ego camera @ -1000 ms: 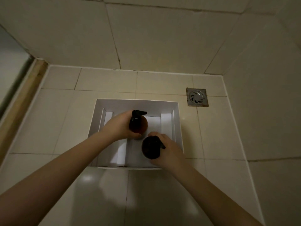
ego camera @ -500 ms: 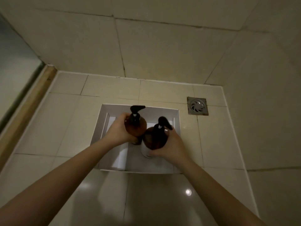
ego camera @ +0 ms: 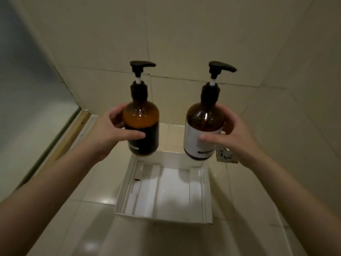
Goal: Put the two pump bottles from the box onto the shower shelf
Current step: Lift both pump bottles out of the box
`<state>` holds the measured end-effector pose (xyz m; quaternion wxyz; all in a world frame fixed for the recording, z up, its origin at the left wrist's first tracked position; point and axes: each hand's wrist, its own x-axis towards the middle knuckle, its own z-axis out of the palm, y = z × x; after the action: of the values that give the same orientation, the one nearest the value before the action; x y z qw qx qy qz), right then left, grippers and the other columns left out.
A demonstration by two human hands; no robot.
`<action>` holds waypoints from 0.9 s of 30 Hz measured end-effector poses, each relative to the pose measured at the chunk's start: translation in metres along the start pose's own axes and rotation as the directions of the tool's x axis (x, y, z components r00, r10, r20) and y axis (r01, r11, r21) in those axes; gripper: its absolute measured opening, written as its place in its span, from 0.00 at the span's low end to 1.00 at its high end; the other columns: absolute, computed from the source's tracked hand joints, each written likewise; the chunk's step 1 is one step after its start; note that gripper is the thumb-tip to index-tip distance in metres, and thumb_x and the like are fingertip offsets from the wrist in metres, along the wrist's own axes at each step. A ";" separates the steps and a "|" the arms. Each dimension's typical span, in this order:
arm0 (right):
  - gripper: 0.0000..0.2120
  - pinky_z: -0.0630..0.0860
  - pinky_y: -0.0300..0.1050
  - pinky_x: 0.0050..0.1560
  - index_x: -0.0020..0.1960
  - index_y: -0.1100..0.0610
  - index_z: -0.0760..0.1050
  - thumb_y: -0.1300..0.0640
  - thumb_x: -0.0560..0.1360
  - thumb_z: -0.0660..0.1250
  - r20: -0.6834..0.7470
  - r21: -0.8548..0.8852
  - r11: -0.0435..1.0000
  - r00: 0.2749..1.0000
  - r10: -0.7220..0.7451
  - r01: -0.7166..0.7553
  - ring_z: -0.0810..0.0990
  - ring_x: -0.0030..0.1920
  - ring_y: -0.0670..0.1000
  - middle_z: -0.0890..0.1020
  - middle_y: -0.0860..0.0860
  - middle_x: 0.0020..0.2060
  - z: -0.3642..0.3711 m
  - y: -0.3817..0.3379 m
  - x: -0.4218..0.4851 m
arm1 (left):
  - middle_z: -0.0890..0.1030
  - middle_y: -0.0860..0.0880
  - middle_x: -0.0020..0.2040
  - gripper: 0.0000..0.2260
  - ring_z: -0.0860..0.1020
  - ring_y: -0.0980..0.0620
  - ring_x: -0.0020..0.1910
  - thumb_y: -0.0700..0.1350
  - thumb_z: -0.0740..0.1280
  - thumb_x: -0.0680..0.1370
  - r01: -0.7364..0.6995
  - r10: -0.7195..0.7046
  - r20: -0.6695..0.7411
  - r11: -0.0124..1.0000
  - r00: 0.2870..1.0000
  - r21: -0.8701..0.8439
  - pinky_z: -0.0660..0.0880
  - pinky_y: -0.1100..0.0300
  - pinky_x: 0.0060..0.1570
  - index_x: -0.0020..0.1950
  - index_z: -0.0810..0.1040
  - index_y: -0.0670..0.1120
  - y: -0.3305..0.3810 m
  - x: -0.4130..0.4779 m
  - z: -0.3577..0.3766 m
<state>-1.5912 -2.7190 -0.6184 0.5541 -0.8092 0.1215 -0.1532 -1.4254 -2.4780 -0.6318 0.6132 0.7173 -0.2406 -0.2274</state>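
Both pump bottles have come up out of the box (ego camera: 166, 196) since a moment ago, when they were just being gripped inside it; they are now held in the air above its far edge, upright and well apart. The box on the floor looks empty, so the lifting step seems done and the carry to the shelf is next; no shelf is in view.

The left hand (ego camera: 108, 132) is clamped around the black-labelled bottle (ego camera: 141, 124), thumb across the label. The right hand (ego camera: 230, 132) is clamped around the white-labelled bottle (ego camera: 203, 128) the same way.

Both bottles are dark amber with black pump heads, spouts pointing right. A floor drain (ego camera: 227, 154) sits just beyond the box's far right corner.
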 end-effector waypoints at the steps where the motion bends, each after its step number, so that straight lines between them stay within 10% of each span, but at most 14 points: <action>1: 0.30 0.74 0.39 0.55 0.57 0.39 0.73 0.49 0.57 0.79 -0.005 -0.004 1.000 1.000 -0.005 0.005 0.78 0.55 0.39 0.80 0.38 0.52 -0.001 -0.003 0.001 | 0.81 0.50 0.56 0.37 0.78 0.52 0.57 0.40 0.78 0.55 -0.002 0.002 -0.016 1.000 1.000 -0.004 0.74 0.55 0.56 0.63 0.74 0.50 0.005 0.000 -0.001; 16: 0.32 0.74 0.51 0.61 0.60 0.46 0.74 0.54 0.59 0.80 -0.039 -0.094 0.995 0.999 -0.021 0.017 0.78 0.58 0.44 0.80 0.43 0.55 -0.018 -0.041 0.033 | 0.83 0.56 0.50 0.30 0.79 0.53 0.54 0.42 0.77 0.53 -0.014 0.009 -0.063 0.997 0.998 -0.077 0.74 0.55 0.53 0.53 0.78 0.58 0.056 0.022 -0.017; 27: 0.30 0.76 0.49 0.59 0.59 0.47 0.75 0.57 0.59 0.80 -0.037 -0.071 0.995 0.997 -0.067 0.064 0.79 0.56 0.43 0.82 0.43 0.53 -0.069 -0.194 0.087 | 0.83 0.51 0.53 0.35 0.80 0.51 0.55 0.39 0.80 0.50 -0.022 0.015 -0.077 0.996 0.997 -0.084 0.73 0.51 0.58 0.56 0.79 0.54 0.218 0.042 -0.043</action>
<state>-1.5324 -2.7413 -0.4041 0.5177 -0.8284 0.1112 -0.1828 -1.3801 -2.4998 -0.4116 0.6539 0.6964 -0.2139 -0.2042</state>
